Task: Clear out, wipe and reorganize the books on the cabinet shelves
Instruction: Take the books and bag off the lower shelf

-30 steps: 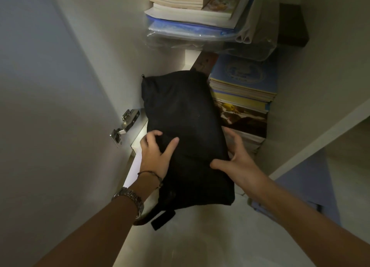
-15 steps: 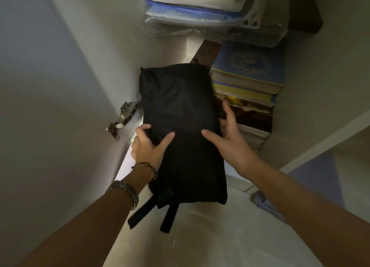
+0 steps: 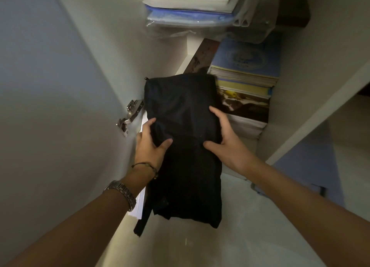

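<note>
A black fabric bag with dangling straps sticks out of the lower cabinet shelf, to the left of a stack of books topped by a blue cover. My left hand grips the bag's left edge, thumb on top. My right hand grips its right edge, fingers curled round the side next to the books. On the shelf above lie more books and a clear plastic folder. White papers show under the bag at its left.
The cabinet's left side wall carries a metal hinge close to my left hand. The open door fills the left of the view. A white shelf edge runs diagonally at the right. Pale floor lies below.
The bag has slid further out of the shelf toward me. My right hand has shifted from flat against the bag's side to gripping its right edge.
</note>
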The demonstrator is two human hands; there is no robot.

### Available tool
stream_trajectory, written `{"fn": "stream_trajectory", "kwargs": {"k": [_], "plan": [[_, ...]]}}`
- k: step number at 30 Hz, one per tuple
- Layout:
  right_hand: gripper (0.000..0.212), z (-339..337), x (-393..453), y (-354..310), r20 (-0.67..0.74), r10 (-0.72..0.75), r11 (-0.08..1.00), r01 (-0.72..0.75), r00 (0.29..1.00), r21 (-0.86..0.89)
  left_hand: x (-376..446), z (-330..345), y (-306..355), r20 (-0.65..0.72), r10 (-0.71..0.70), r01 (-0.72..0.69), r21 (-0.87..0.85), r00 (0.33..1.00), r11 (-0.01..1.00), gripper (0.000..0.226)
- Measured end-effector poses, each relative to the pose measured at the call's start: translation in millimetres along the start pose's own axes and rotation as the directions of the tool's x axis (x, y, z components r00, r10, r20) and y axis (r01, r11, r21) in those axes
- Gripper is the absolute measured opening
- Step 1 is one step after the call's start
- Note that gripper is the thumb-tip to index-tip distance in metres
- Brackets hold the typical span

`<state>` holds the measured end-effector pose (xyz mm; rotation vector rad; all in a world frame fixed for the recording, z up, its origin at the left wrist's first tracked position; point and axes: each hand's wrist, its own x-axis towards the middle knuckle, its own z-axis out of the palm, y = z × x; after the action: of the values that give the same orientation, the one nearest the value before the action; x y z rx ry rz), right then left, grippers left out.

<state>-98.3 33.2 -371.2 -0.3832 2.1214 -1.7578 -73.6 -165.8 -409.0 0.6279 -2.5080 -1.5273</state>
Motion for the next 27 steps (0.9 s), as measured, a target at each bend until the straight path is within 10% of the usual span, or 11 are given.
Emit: {"fn": "stream_trajectory", "kwargs": {"k": [27], "plan": [[0.071,-88.1,-238.1,20.6,0.041,0.265,0.964,-0.264,0.963,-0.024,-251.8,50.3,42.2,0.245,-0.017,-0.020,0.146,0.969,0.989,0.054]]}}
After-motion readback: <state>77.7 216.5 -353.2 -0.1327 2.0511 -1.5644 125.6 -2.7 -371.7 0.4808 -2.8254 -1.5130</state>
